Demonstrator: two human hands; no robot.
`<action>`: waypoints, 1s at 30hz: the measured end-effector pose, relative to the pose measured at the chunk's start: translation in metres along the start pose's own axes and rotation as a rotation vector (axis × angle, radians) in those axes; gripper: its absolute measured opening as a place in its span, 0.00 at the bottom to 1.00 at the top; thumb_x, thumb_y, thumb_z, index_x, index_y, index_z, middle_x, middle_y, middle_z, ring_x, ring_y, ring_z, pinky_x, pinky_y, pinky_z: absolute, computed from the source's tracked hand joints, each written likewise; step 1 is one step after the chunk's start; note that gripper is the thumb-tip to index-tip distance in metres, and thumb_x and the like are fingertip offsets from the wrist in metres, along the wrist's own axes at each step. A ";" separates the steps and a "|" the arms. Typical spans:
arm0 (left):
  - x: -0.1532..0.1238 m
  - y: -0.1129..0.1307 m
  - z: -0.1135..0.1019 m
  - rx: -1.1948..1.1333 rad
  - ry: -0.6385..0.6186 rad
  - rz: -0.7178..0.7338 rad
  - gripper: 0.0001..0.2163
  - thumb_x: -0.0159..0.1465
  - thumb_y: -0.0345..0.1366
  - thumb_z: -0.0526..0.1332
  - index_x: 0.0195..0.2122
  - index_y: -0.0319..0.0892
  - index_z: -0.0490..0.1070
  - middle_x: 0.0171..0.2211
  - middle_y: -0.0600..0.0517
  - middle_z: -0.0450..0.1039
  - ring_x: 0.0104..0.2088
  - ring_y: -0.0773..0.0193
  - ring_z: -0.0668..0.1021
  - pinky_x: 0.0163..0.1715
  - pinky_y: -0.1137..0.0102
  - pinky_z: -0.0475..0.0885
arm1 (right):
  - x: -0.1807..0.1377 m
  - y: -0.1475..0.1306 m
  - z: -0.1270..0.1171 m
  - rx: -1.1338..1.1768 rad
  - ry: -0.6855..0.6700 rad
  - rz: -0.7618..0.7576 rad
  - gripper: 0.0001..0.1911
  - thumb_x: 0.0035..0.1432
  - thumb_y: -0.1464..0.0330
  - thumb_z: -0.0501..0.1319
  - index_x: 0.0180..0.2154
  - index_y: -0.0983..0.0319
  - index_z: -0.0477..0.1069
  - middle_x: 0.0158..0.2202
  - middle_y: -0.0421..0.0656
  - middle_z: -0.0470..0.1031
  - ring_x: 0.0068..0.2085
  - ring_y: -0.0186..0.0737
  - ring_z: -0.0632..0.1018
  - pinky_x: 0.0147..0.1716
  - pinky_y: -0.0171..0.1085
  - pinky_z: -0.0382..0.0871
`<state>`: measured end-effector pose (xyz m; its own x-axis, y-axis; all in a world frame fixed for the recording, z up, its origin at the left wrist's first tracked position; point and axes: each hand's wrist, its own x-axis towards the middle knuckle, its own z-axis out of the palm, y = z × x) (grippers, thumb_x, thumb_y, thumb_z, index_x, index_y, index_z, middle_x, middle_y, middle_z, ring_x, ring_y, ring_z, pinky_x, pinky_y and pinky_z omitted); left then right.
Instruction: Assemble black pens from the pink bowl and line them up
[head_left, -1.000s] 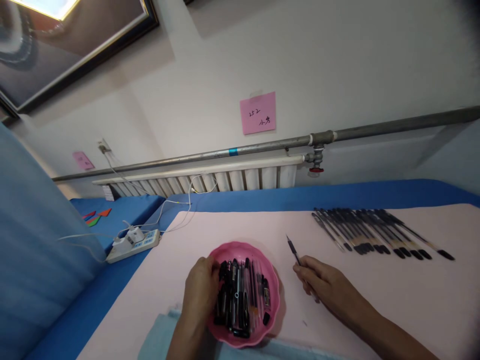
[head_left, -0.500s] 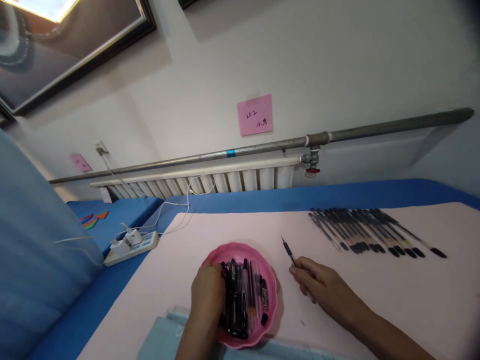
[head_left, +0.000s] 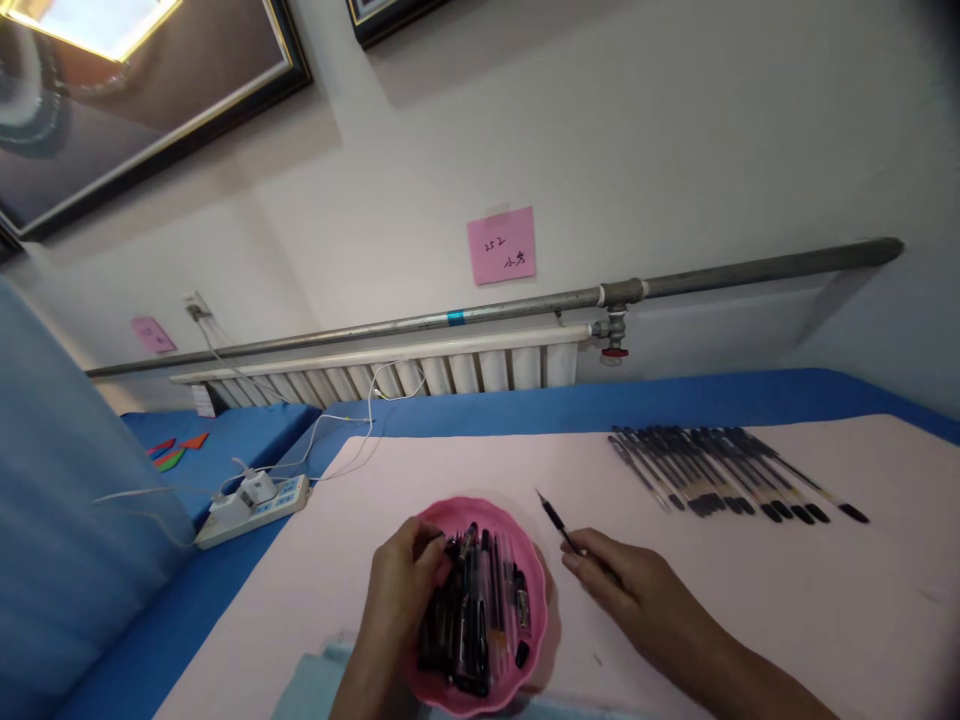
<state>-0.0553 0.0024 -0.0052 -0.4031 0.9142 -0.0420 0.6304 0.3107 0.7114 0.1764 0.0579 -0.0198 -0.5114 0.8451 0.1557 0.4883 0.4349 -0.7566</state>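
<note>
A pink scalloped bowl (head_left: 536,620) holds black pen caps, clear pen barrels and other pen parts (head_left: 472,610). My left hand (head_left: 405,575) reaches over the bowl's left rim, thumb and fingers pinched together among the dark parts; what they hold, if anything, is hidden. To the right of the bowl, my right hand (head_left: 622,580) grips a pen (head_left: 555,517) without a cap, its dark grip and pointed tip aimed up and left. Beyond that hand, several black-capped pens (head_left: 712,470) lie side by side in a slanted row on the pale pink sheet (head_left: 450,460).
A white power strip (head_left: 255,510) with plugs and cables sits at the left on the blue table cover (head_left: 540,405). Light blue cloth (head_left: 311,680) lies under the bowl's near side. Behind run a radiator (head_left: 480,370) and a metal pipe (head_left: 525,305). Coloured flat pieces (head_left: 171,458) lie far left.
My left hand has lifted slightly, its thumb and fingertips now showing at the bowl's rim. The right hand still holds the pen. The whole view has shifted a little.
</note>
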 end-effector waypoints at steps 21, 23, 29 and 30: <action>-0.014 0.015 0.001 -0.787 -0.356 -0.009 0.07 0.50 0.35 0.66 0.28 0.40 0.73 0.19 0.56 0.71 0.20 0.71 0.71 0.23 0.75 0.65 | -0.009 -0.006 0.009 -0.507 0.034 -0.454 0.14 0.64 0.66 0.49 0.38 0.60 0.72 0.26 0.43 0.72 0.28 0.39 0.69 0.29 0.37 0.57; -0.016 0.017 0.000 -0.762 -0.349 -0.007 0.06 0.50 0.35 0.66 0.28 0.40 0.73 0.19 0.56 0.71 0.20 0.71 0.71 0.23 0.75 0.65 | -0.009 -0.008 0.008 -0.518 0.027 -0.452 0.13 0.64 0.66 0.49 0.38 0.60 0.72 0.26 0.43 0.72 0.28 0.39 0.69 0.29 0.37 0.57; -0.015 0.013 -0.001 -0.757 -0.352 -0.001 0.05 0.51 0.35 0.65 0.29 0.40 0.73 0.20 0.55 0.71 0.20 0.70 0.71 0.24 0.74 0.65 | -0.009 -0.010 0.007 -0.511 0.010 -0.443 0.12 0.64 0.67 0.50 0.39 0.60 0.71 0.26 0.43 0.72 0.29 0.39 0.69 0.29 0.37 0.56; -0.015 0.012 -0.001 -0.756 -0.349 -0.003 0.06 0.51 0.35 0.65 0.29 0.40 0.73 0.20 0.55 0.71 0.21 0.70 0.71 0.24 0.74 0.65 | -0.009 -0.009 0.007 -0.510 0.012 -0.445 0.12 0.64 0.67 0.50 0.39 0.60 0.72 0.26 0.43 0.71 0.28 0.39 0.69 0.29 0.37 0.56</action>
<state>-0.0423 -0.0076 0.0049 -0.0965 0.9806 -0.1707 -0.0365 0.1680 0.9851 0.1716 0.0445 -0.0187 -0.7345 0.5536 0.3925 0.5072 0.8321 -0.2244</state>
